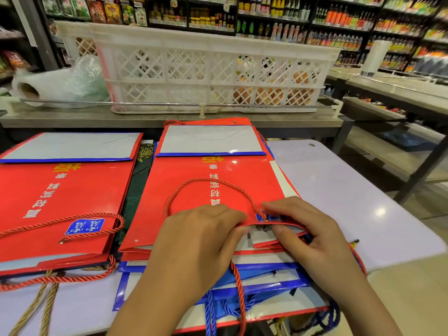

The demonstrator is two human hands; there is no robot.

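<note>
Red bag [194,170] — near edge in pinch of left hand [194,238] and right hand [310,234]

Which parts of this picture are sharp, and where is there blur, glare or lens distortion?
Head view: the red paper bag, the left hand and the right hand are sharp; the shelves behind are smeared by blur, worst at right; lamp glare sits on the white table and the bag; the wide lens makes border uprights lean.
</note>
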